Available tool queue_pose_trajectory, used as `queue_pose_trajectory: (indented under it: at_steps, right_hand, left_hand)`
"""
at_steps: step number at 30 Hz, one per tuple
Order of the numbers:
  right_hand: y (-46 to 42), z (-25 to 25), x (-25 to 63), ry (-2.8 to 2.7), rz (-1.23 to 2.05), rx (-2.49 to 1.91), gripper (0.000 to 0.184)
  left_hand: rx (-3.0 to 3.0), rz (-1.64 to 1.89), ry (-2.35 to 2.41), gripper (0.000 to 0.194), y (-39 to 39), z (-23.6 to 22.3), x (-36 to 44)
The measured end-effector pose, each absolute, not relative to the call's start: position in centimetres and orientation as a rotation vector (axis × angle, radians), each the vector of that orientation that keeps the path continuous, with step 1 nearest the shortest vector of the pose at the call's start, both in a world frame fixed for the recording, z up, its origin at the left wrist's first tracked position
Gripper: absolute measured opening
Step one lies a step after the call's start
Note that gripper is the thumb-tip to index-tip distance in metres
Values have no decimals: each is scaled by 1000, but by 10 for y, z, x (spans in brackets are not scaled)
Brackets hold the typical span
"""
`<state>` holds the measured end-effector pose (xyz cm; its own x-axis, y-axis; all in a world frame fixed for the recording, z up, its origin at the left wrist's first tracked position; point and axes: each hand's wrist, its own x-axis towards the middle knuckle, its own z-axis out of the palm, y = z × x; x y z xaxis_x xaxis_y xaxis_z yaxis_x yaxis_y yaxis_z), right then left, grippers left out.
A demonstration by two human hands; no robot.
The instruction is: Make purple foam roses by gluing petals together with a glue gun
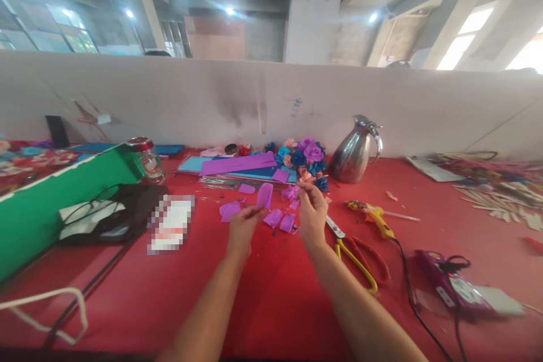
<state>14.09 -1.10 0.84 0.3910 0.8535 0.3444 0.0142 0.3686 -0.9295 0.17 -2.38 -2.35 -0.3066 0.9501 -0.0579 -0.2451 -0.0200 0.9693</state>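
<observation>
My left hand [246,229] pinches a curved purple crepe-paper petal [265,196] upright between thumb and fingers. Closed at the fingertips, my right hand [313,215] grips a small purple paper flower [291,193], whose stem is too fine to make out. Loose purple petals lie on the red table below and around both hands, among them one petal [230,211] left of my left hand and another petal [274,217] between the hands. Behind them is a bunch of finished paper flowers [311,151] in purple, blue and pink.
Purple paper strips [237,164] lie on blue sheets at the back. Scissors [356,257], a yellow glue gun [373,216] and a purple power strip [453,285] are on the right. A steel jug [353,153] stands behind; a glass jar [147,161] and green board [72,203] are left.
</observation>
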Motion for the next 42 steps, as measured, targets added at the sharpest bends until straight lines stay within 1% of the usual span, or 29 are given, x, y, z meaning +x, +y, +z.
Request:
queue_pose_trajectory:
  at_steps: [1, 3, 6, 8, 11, 16, 24, 32, 37, 42]
  right_hand:
    - [-8, 6, 141, -1076, 698, -1099, 23]
    - [-2, -2, 139, -1202, 855, -1149, 22]
    - [1, -13, 132, -1260, 1145, -1060, 20]
    - [1, -18, 127, -1263, 1201, -994, 21]
    - [-2, -19, 123, -1288, 1174, -1006, 19]
    - [-6, -16, 121, -1296, 1129, -1063, 14]
    - [-6, -19, 119, -1309, 1050, -1150, 15]
    - [-5, -22, 119, -1337, 943, -1261, 14]
    - [-4, -23, 120, -1344, 950, -1261, 15]
    - [1, -22, 124, -1303, 1041, -1207, 16]
  left_hand:
    - [835, 1526, 1229, 20, -24, -24, 1]
    - [830, 1507, 1192, 21, -24, -24, 0]
    - [834, 1483, 1175, 25, -24, -24, -1]
    - [852, 1479, 1181, 27, -24, -23, -1]
    - [887, 1479, 1188, 28, -24, -24, -1]
    - [954, 1484, 1243, 23, -23, -28, 0]
    - [1055, 1467, 1237, 20, -25, -25, 3]
    - [1162, 1452, 1285, 19, -21, -35, 2]
    - [1166, 1460, 1269, 19, -21, -35, 2]
    - [1087, 1430, 1235, 19, -25, -29, 4]
